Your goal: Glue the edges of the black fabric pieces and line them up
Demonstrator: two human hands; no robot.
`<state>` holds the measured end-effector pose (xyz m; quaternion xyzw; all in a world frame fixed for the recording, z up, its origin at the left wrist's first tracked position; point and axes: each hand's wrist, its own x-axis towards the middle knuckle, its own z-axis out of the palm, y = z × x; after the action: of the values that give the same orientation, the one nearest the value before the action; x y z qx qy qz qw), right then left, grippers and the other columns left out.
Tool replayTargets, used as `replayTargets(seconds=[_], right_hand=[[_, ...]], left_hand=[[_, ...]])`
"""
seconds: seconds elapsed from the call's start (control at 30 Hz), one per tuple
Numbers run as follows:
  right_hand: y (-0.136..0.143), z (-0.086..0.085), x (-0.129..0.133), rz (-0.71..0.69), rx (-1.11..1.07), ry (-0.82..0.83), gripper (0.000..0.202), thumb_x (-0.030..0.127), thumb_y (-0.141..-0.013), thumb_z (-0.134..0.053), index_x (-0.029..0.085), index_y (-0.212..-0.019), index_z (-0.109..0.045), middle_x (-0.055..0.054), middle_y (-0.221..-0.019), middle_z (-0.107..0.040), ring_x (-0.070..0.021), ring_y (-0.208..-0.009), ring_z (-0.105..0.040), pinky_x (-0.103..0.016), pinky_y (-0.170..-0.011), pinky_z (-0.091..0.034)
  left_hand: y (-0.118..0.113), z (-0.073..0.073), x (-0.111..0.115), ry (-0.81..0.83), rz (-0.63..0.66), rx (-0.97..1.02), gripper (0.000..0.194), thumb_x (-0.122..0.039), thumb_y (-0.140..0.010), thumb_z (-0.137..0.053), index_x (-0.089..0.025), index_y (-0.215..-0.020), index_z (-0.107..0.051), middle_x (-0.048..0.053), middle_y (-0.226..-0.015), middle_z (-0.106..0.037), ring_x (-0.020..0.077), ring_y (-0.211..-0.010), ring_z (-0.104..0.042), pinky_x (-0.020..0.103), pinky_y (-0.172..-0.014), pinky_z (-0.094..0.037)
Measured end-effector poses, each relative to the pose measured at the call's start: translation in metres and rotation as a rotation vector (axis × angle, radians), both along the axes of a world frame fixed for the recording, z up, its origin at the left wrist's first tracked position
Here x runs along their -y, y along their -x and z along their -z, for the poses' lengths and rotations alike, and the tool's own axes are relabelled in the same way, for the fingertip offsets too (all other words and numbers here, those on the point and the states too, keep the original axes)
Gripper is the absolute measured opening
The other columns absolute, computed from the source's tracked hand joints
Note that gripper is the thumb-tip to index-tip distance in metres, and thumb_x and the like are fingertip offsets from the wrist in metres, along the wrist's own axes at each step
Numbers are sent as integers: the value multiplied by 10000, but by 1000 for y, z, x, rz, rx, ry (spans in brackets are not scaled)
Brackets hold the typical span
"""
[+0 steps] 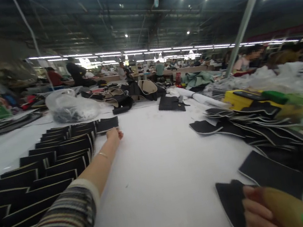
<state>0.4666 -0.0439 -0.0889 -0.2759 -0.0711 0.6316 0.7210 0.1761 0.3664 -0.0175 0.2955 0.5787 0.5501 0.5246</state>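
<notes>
Head view: the left hand (114, 134) stretches far across the white table (163, 165), fingers together, touching the end of overlapping rows of black, pale-edged fabric pieces (46, 166). At the near right edge, the right hand (258, 212) clamps a brown-handled tool (286, 211) against another black piece (232, 200).

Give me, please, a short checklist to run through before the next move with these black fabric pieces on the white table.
1. Left hand reaches the far end of the fanned row of black pieces: ok.
2. Left hand grips a piece: cannot tell, it only shows at the row's edge.
3. Right hand rests on a black piece: ok.
4. White table bare between the hands: ok.
5. Pile of curved pieces on the right tidy: not ok, loosely spread.
</notes>
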Motion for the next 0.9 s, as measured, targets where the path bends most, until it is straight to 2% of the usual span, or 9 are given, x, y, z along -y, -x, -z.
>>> replayTargets(seconds=[0.13, 0.23, 0.3, 0.4, 0.53, 0.63, 0.7, 0.8, 0.9], right_hand=[[48, -41, 5, 150, -121, -188, 479, 273, -667, -773, 239, -1103, -576, 58, -773, -514, -58, -569, -477, -142, -542, -473], [57, -51, 8, 233, -121, -254, 494, 275, -650, -785, 206, -1096, -583, 63, -776, -519, -52, -559, -466, -130, -550, -481], [58, -53, 16, 284, -140, -292, 490, 276, -660, -783, 207, -1105, -588, 58, -788, -529, -59, -560, -473, -138, -556, -496], [60, -58, 33, 308, -200, -366, 523, 255, -662, -796, 210, -1134, -575, 59, -799, -534, -63, -567, -482, -145, -576, -510], [60, -68, 58, 312, -238, -439, 537, 221, -652, -801, 176, -1133, -565, 61, -807, -535, -47, -565, -481, -117, -592, -496], [57, -72, 77, 342, -152, -419, 485, 267, -696, -766, 192, -1136, -576, 53, -815, -543, -54, -568, -482, -132, -590, -502], [56, -71, 88, 354, -86, -402, 441, 315, -736, -737, 220, -1139, -587, 42, -818, -553, -73, -574, -493, -176, -587, -521], [58, -67, 99, 342, -79, -377, 448, 414, -768, -727, 213, -1149, -604, 9, -828, -588, -105, -617, -536, -226, -600, -545], [68, -60, 99, 322, -105, -293, 530, 510, -767, -735, 154, -1144, -623, -60, -905, -649, -142, -728, -613, -253, -673, -563]], left_hand=[[-78, -3, 92, -40, 550, -201, 151, -230, -773, -682, -117, -861, -634, 24, -782, -627, 125, -670, -566, 248, -598, -473], [-123, 0, 190, -198, 993, -279, 432, -213, -480, -854, -172, -873, -678, 16, -830, -670, 169, -758, -595, 267, -707, -476], [-143, 7, 246, -463, 1334, -623, 626, -360, -536, -812, -208, -1114, -626, 48, -987, -660, 210, -867, -601, 302, -791, -455], [-166, 20, 291, -452, 1271, -907, 650, -290, -606, -721, -175, -1219, -534, 105, -1099, -616, 248, -967, -585, 315, -802, -428], [-181, 22, 296, -333, 1230, -912, 278, -162, -560, -655, -179, -833, -606, 22, -774, -631, 206, -798, -592, 273, -647, -409], [-169, 14, 292, -239, 1264, -835, 117, -151, -558, -609, -188, -621, -517, -34, -534, -522, 149, -594, -541, 239, -528, -362], [-144, 8, 293, -168, 1269, -777, 110, -198, -592, -583, -197, -605, -474, -54, -451, -455, 125, -482, -478, 227, -467, -324], [-84, 6, 296, -69, 1220, -726, 147, -269, -614, -546, -213, -619, -410, -75, -417, -395, 105, -419, -423, 205, -416, -259], [-8, 16, 299, 43, 1113, -689, 155, -297, -598, -519, -217, -643, -393, -85, -442, -368, 99, -405, -410, 197, -398, -218]])
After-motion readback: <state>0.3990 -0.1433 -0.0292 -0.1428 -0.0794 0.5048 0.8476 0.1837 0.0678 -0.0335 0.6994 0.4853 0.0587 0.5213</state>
